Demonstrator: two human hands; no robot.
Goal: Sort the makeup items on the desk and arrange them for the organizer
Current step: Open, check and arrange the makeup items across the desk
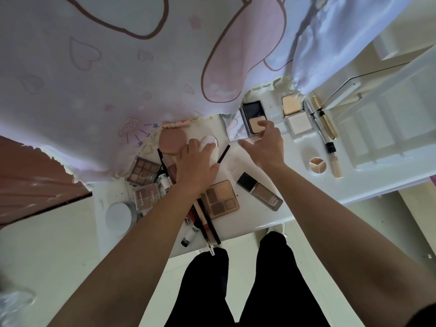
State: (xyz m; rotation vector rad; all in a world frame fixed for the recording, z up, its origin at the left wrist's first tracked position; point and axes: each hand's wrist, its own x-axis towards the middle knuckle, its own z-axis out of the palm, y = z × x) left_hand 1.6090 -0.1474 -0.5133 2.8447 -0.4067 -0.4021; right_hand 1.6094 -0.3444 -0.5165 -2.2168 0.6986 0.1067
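Note:
My left hand (197, 165) lies over a white oval compact (210, 142) at the desk's middle, fingers curled round its edge. My right hand (265, 143) reaches to an open powder compact (253, 114) with a dark mirror, fingers spread, fingertips touching its beige pan. A brown round puff case (171, 141) sits left of the left hand. A four-pan eyeshadow palette (220, 199) and a foundation bottle (259, 191) lie near the front edge. Two square powder pans (295, 115), mascara tubes (323, 121) and a round concealer pot (317, 165) lie at the right.
More eyeshadow palettes (142, 172), a white-lidded jar (119, 214) and several pencils and tubes (205, 223) crowd the left and front of the white desk (247, 166). A clear compartmented organizer (387, 128) stands at the right. A patterned cloth (118, 79) hangs behind.

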